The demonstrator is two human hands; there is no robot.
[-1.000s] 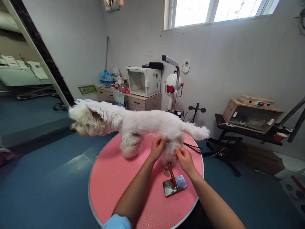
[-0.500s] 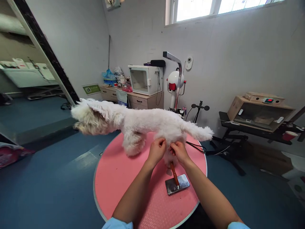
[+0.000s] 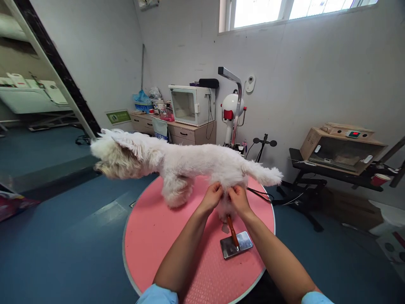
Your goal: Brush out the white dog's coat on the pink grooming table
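Note:
A white dog (image 3: pixel 196 158) stands side-on across a round pink table (image 3: pixel 158 245), its head to the left and its tail to the right. Both hands are at its hind leg, close together. My left hand (image 3: pixel 212 196) pinches the fur on the left side of the leg. On the right side, my right hand (image 3: pixel 238 199) has its fingers closed on the fur of the same leg. A slicker brush (image 3: pixel 236 244) with a brown wooden handle lies on the table below the hands, its handle end close to the dog's foot.
Behind the table rises a metal grooming arm (image 3: pixel 236 101). A white cabinet (image 3: pixel 191 105) sits on a drawer unit (image 3: pixel 183 134) at the back. At right, a wooden box (image 3: pixel 343 150) and a red cup (image 3: pixel 379 180) rest on a black table. A dark cord (image 3: pixel 261 194) lies near the tail.
My right hand has shifted slightly up and left along the leg fur, and my left hand slightly right. The dog and the brush look nearly unmoved; the view has shifted a little.

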